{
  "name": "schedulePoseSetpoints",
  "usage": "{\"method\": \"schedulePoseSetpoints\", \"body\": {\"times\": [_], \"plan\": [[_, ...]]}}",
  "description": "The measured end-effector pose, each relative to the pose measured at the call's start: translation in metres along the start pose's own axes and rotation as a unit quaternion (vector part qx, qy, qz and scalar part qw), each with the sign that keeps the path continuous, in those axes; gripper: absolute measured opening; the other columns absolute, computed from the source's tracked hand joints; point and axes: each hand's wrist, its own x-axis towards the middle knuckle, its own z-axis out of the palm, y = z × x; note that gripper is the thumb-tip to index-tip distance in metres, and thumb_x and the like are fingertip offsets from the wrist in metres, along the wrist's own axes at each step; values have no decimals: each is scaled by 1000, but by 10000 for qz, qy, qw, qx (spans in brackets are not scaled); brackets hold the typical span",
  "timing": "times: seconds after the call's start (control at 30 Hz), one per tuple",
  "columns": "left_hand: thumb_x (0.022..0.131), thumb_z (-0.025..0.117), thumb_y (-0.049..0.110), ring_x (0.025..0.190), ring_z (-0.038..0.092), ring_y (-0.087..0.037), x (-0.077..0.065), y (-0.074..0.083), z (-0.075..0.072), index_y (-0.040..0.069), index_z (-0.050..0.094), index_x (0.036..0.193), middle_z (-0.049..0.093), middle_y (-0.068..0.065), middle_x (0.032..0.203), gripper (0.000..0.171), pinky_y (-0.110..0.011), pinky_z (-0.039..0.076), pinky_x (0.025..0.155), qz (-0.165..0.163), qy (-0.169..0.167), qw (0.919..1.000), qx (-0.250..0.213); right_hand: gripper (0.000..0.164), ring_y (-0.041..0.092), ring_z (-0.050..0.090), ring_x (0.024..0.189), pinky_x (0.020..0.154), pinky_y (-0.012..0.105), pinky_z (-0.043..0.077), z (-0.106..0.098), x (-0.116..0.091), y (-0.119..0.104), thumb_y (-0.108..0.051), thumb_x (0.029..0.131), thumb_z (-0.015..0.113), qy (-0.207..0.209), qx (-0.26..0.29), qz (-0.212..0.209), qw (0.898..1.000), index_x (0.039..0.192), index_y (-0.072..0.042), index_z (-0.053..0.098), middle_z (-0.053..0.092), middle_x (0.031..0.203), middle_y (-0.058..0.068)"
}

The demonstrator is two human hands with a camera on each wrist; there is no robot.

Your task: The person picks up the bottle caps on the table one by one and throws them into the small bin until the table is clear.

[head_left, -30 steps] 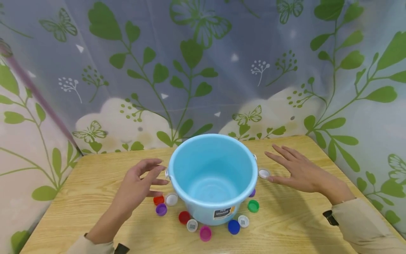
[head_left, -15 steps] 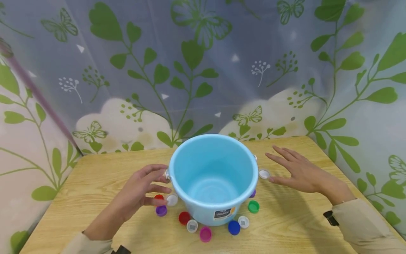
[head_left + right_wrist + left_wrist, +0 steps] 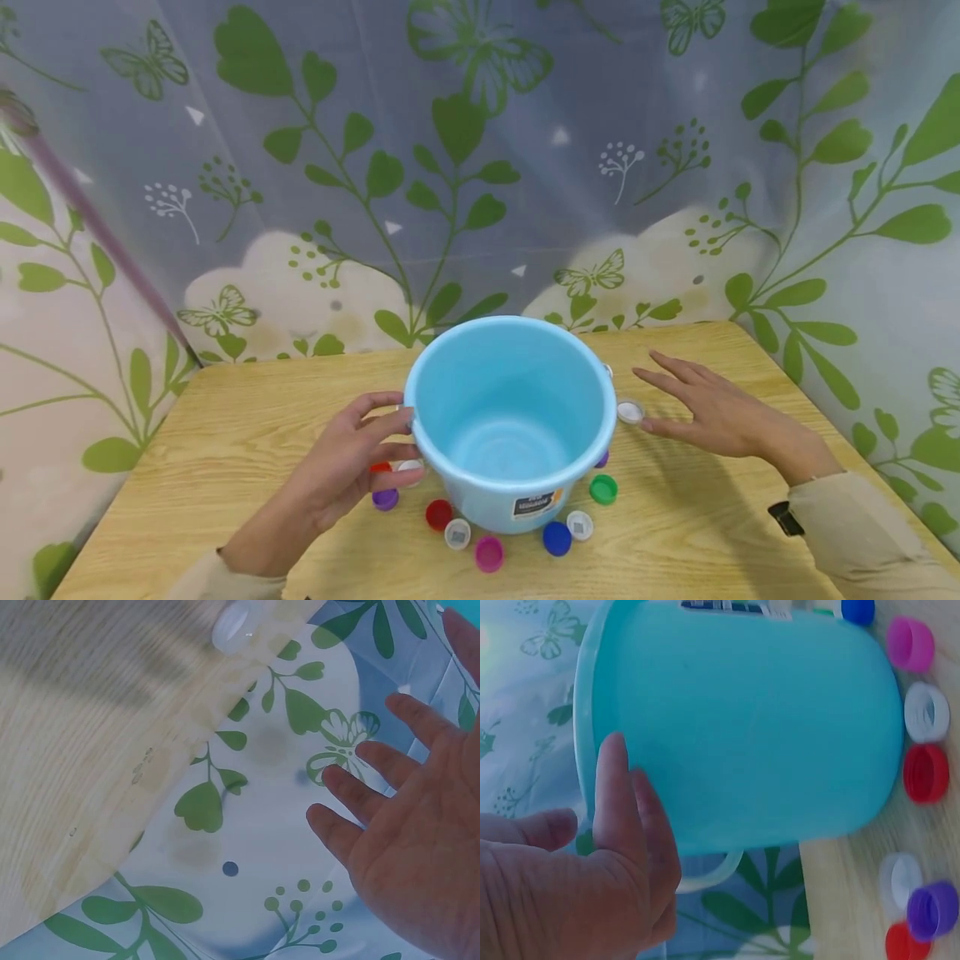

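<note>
A light blue plastic bucket (image 3: 517, 408) stands upright on the wooden table, its inside bare. My left hand (image 3: 348, 458) is at the bucket's left side, fingers spread and slightly bent beside the rim; in the left wrist view the fingers (image 3: 615, 795) lie against or just in front of the wall, and I cannot tell if they touch. To the bucket's right, my right hand (image 3: 723, 412) hovers apart with fingers spread, holding nothing. A white bottle cap (image 3: 630, 411) lies near its thumb. In the right wrist view the palm and fingers (image 3: 349, 791) show relaxed.
Several bottle caps lie around the bucket's base, among them a pink cap (image 3: 489, 554), a blue cap (image 3: 557, 539), a green cap (image 3: 603, 489) and a red cap (image 3: 438, 515). A leaf-patterned curtain (image 3: 480, 167) hangs behind the wooden table (image 3: 247, 433).
My left hand has moved right, from beside the bucket to its left rim and handle joint. The right hand stays nearly where it was. The bucket and caps keep their places.
</note>
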Motion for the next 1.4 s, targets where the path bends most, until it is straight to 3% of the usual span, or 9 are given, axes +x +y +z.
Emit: {"method": "schedulePoseSetpoints", "body": {"times": [0.33,0.5,0.77,0.93,1.17,1.4], "plan": [[88,68,7,85,67,-29,5,-9,8,5,36,129,56,-20,111,52,-35,59,72,155,437,9976,-513,72,50,20,135,100,73,23,10,5,9,-59,91,51,-139,265,89,9995,148,-17,35,19,155,17],[88,67,5,81,68,-26,5,-8,8,6,35,129,60,-19,103,52,-31,59,69,42,341,9957,-860,73,50,21,134,99,72,25,16,7,13,-60,91,51,-177,351,99,9992,148,-15,37,20,154,18],[88,67,6,77,67,-23,6,-8,6,8,37,131,60,-17,102,53,-28,59,67,-109,183,9942,-1057,69,52,20,134,102,74,16,30,14,19,-54,93,52,-318,632,6,9975,145,-9,39,22,152,23],[88,67,5,81,67,-24,6,-10,5,8,36,133,61,-17,103,55,-29,59,69,-52,115,9931,-1166,68,54,20,132,98,75,21,42,20,23,-51,93,54,-398,745,4,9964,145,-10,39,23,151,24],[88,66,4,80,68,-24,6,-10,4,7,35,134,63,-16,101,55,-29,59,69,62,72,9922,-1243,60,57,23,129,96,76,24,53,30,27,-35,93,61,-260,846,18,9961,143,-6,42,29,146,30],[88,66,4,81,69,-25,6,-12,3,6,35,134,64,-13,101,55,-30,59,68,124,53,9914,-1300,55,52,40,119,94,69,36,62,40,27,-27,89,68,-110,660,-1,9978,135,-3,51,46,132,29]]}}
